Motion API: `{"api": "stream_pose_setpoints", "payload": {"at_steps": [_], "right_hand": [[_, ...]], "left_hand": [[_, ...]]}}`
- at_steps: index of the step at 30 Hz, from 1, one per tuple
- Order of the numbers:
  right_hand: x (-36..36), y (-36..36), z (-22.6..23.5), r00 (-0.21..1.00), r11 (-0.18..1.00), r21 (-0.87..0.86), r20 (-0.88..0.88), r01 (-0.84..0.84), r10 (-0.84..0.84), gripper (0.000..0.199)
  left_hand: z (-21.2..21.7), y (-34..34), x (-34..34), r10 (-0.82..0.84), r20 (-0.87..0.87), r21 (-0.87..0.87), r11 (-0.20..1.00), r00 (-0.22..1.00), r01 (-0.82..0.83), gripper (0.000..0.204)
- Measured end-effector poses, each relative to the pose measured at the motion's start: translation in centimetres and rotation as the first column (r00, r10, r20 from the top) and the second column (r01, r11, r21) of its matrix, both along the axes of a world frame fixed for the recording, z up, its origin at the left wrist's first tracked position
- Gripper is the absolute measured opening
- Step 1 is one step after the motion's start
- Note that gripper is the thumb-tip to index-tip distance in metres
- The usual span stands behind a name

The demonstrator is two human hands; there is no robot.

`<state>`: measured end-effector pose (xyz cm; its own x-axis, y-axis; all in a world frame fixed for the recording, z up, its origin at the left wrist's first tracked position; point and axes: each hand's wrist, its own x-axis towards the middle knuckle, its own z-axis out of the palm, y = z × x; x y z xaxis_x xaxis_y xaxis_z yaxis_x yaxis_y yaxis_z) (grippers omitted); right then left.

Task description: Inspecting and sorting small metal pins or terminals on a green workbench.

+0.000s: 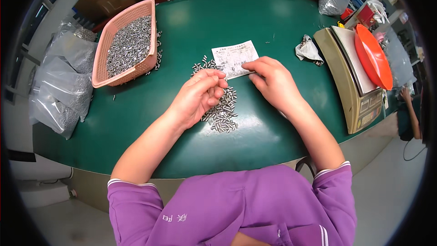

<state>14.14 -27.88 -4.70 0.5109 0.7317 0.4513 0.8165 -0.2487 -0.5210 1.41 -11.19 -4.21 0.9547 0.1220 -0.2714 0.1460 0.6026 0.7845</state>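
Note:
A loose pile of small, shiny metal pins (221,117) lies on the green tabletop in front of me. Over the pile, my left hand (199,92) is closed, its thumb and forefinger pinched together; whatever may be between the tips is too small to make out. My right hand (274,81) hangs at the right edge of a white printed slip (234,53), thumb and forefinger apart, with nothing visible in them. That slip lies flat just beyond the pile, with a small dark piece on it between my hands.
A pink plastic basket (101,61) full of similar metal pieces stands at the left, beside clear bags (68,89) of parts. To the right is a beige scale (334,70) with an orange-red dish (372,57). A crumpled white bag (309,49) sits near it. Another person's arm (413,114) shows at far right.

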Motion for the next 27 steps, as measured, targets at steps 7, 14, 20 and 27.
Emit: {"api": "stream_pose_setpoints", "payload": {"at_steps": [7, 14, 20, 27], "right_hand": [[1.5, 3.4, -1.3, 0.987, 0.989, -0.128, 0.127, -0.077, 0.093, 0.013], [-0.4, 3.4, 0.0, 0.991, 0.999, -0.02, -0.123, -0.047, 0.045, 0.008], [-1.7, 2.9, 0.1, 0.953, 0.958, 0.129, -0.13, -0.257, 0.274, 0.009], [-1.8, 2.7, -0.3, 0.922, 0.948, 0.199, -0.25, -0.25, 0.295, 0.013]], "left_hand": [[-1.1, 1.1, -0.2, -0.043, 0.04, -0.087, 0.995, 0.998, 0.046, 0.013], [-1.6, 1.2, -0.4, -0.043, 0.022, 0.004, 0.999, 0.999, 0.043, 0.011], [-1.7, 0.5, -0.5, -0.187, 0.022, 0.109, 0.977, 0.982, 0.184, 0.015], [-2.0, 0.5, -0.3, -0.175, 0.018, 0.127, 0.977, 0.984, 0.171, 0.014]]}}
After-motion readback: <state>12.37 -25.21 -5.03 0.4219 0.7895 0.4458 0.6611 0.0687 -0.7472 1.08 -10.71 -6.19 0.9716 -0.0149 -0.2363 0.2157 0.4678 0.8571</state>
